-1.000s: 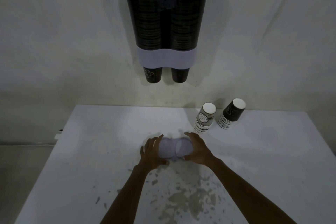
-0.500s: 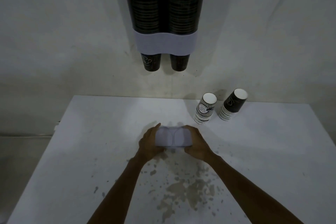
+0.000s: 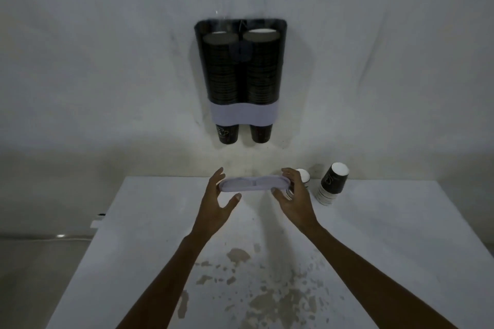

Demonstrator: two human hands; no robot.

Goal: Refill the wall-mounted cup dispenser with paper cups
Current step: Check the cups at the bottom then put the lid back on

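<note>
**Ana:** Head view first. What do I have in my hands?

**Ben:** You hold the pale lid (image 3: 255, 185) of the cup dispenser (image 3: 242, 72). Your left hand (image 3: 217, 204) pinches its left end. Your right hand (image 3: 295, 199) pinches its right end. Both hands are closed on the lid, with the thumbs under it and the fingers at its ends.

**Ana:** Which way does the lid lie?

**Ben:** Its long way runs left to right, flat and level. It is up off the white table (image 3: 374, 222), near the far edge.

**Ana:** And where is the dispenser from my hands?

**Ben:** Straight up and farther away, on the wall. It has two dark tubes side by side, left and right. That matches the long way of the lid. Both tubes look full to the top with paper cups (image 3: 263, 69). One cup pokes out under each tube.

**Ana:** So what do I think comes next?

**Ben:** I think the lid goes up onto the open top. Both hands are about as near to it as each other, so lift them together and keep the lid level.

**Ana:** Anything left on the table?

**Ben:** Yes. A short stack of spare cups (image 3: 332, 184) leans just right of your right hand. Another short stack (image 3: 303, 176) sits behind your right fingers. I can see only part of it.
</note>
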